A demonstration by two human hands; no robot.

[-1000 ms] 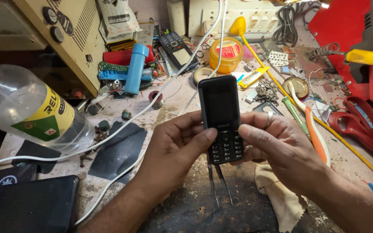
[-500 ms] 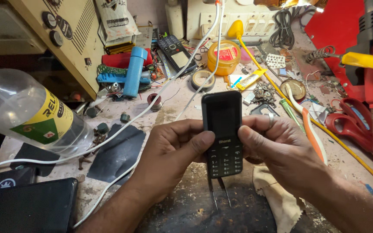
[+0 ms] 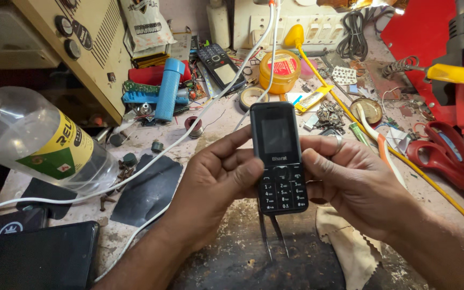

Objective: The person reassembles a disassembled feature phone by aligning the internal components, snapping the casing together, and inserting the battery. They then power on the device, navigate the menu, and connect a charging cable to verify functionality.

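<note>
We have the black keypad phone [image 3: 280, 158] pinched upright between both hands above the near middle of the workbench [image 3: 210, 121], screen dark, keys facing us. Left hand [image 3: 216, 182] wraps the left side with its thumb on the keypad edge; right hand [image 3: 350, 180] clamps the right side, thumb by the centre key. Grip is fingertip only, so we judge a slip could drop the phone onto the tweezers [image 3: 273, 236] lying points toward us directly below. Thumb pressure off-centre may hit the wrong key. The white cable [image 3: 162, 153] runs just left of our left hand and could snag a wrist. The plastic bottle [image 3: 33, 142] lies on its side by the left edge, and loose screws [image 3: 124, 172] beside it could scatter if knocked.
</note>
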